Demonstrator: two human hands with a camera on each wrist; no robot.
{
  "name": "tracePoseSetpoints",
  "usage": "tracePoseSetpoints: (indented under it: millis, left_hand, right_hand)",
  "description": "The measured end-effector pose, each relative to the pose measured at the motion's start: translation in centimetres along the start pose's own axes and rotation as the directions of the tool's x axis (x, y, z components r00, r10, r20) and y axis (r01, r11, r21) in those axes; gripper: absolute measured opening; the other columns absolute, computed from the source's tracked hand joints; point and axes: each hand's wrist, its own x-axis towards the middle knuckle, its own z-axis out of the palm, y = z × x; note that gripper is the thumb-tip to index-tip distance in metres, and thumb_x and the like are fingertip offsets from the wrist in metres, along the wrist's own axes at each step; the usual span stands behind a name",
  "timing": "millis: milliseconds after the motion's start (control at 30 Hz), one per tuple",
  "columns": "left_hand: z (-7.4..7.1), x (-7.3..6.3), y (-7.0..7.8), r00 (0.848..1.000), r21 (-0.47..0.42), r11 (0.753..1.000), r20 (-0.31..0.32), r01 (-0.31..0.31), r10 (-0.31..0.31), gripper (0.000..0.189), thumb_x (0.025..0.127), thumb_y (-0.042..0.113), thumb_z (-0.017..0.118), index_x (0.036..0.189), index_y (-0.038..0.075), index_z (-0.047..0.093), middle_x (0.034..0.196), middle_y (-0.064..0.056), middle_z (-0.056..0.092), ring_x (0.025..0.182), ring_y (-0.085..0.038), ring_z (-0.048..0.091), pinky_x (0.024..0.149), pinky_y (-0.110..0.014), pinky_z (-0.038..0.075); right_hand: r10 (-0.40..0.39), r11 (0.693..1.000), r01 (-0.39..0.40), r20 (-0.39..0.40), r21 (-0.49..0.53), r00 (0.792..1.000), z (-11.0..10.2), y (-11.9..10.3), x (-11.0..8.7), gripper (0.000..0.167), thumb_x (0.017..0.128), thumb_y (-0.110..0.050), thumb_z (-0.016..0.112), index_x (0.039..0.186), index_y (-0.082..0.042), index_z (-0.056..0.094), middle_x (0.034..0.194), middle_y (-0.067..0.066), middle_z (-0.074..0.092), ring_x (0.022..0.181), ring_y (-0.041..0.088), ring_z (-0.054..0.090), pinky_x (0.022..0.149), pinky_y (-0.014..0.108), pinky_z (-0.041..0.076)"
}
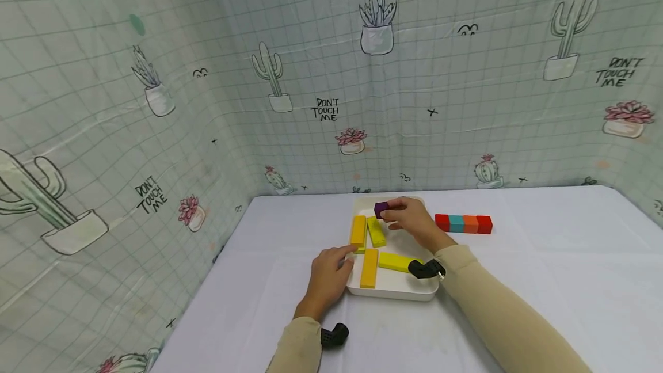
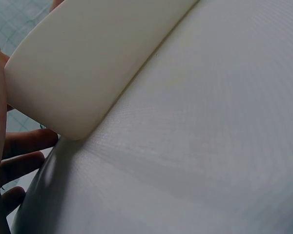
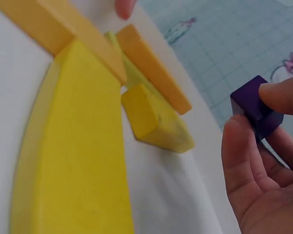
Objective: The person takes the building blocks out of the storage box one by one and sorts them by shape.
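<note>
My right hand pinches a small dark purple cube between thumb and fingers, above the far end of a white tray. In the right wrist view the purple cube is lifted clear of the tray. My left hand holds the tray's left wall, with the index finger over the rim and the thumb outside. Inside lie orange-yellow blocks and yellow blocks. One orange-yellow block sits on a mostly hidden yellow one at the left wall.
Right of the tray, a row of small cubes stands side by side: a red cube, a teal cube, an orange cube and another red cube. A white cloth covers the table. Patterned curtains hang behind and at left.
</note>
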Motion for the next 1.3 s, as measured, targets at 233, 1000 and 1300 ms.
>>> tracePoseSetpoints:
  millis: [233,1000,1300]
  left_hand:
    - [0.1,-0.2,-0.1,1.0,-0.014,1.0,0.004,-0.004,0.004,0.033,0.1,0.023,0.055,0.129,0.022,0.069,0.118,-0.002,0.069,0.108,-0.023,0.058,0.1,-0.052,0.041]
    - [0.3,-0.1,0.1,1.0,-0.007,1.0,-0.016,-0.002,0.002,0.033,0.1,0.025,0.054,0.128,0.022,0.07,0.117,0.0,0.07,0.11,-0.022,0.059,0.099,-0.049,0.043]
    - [0.2,0.0,0.2,1.0,-0.006,1.0,-0.018,-0.008,0.008,0.032,0.1,0.023,0.055,0.128,0.021,0.07,0.116,0.0,0.07,0.109,-0.022,0.059,0.099,-0.051,0.043]
  right_hand:
    - [-0.015,0.981,0.019,-0.02,0.195,1.0,-0.7,-0.2,-1.5,0.049,0.097,-0.015,0.067,0.138,0.004,0.047,0.133,0.025,0.055,0.116,0.042,0.059,0.088,0.035,0.056]
    - [-0.023,0.973,0.031,-0.039,0.229,0.999,-4.8,-0.9,-5.7,0.057,0.1,-0.021,0.063,0.146,0.005,0.039,0.136,0.025,0.047,0.106,0.028,0.065,0.092,0.037,0.054]
    - [-0.035,0.985,0.044,-0.056,0.166,0.998,-7.5,-0.6,-6.8,0.061,0.098,-0.029,0.066,0.142,0.005,0.043,0.134,0.024,0.05,0.099,0.022,0.067,0.087,0.033,0.056]
